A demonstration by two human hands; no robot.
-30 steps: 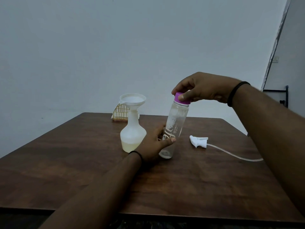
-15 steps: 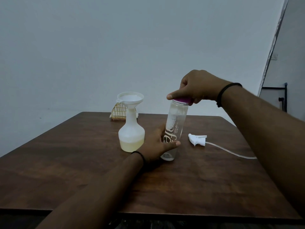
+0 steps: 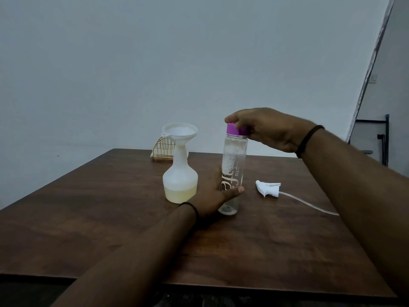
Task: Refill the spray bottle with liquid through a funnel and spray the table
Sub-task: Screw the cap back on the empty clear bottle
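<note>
Left hand (image 3: 213, 197): wraps clear bottle (image 3: 232, 173) low; fingers hidden behind it.
Right hand (image 3: 265, 128): grips purple cap (image 3: 236, 129), partly covering it.
Bottle print: mostly unreadable.

wall (image 3: 132, 63): plain pale grey | table (image 3: 88, 218): dark wood | light: dim
</note>
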